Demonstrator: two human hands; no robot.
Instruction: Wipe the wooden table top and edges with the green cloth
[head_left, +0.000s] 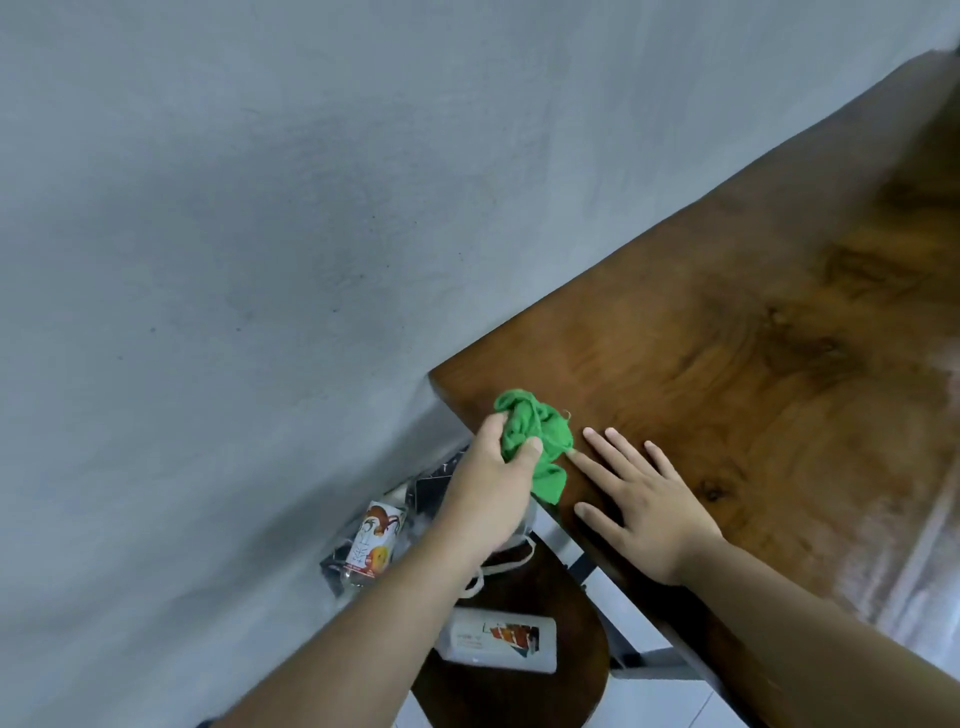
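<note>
A bunched green cloth (540, 436) lies at the near-left edge of the dark wooden table top (753, 332), close to its corner by the wall. My left hand (493, 488) grips the cloth from the left, fingers closed around its bulk. Part of the cloth hangs over the table's left edge. My right hand (644, 499) rests flat on the wood just right of the cloth, fingers spread, its index fingertip touching the cloth.
A grey wall (260, 234) runs along the table's far side. Below the left edge stands a round dark stool (545, 597) with a white box (498, 642) on it. A printed carton (376, 540) lies on the floor by the wall. Grey metal table legs (613, 613) show underneath.
</note>
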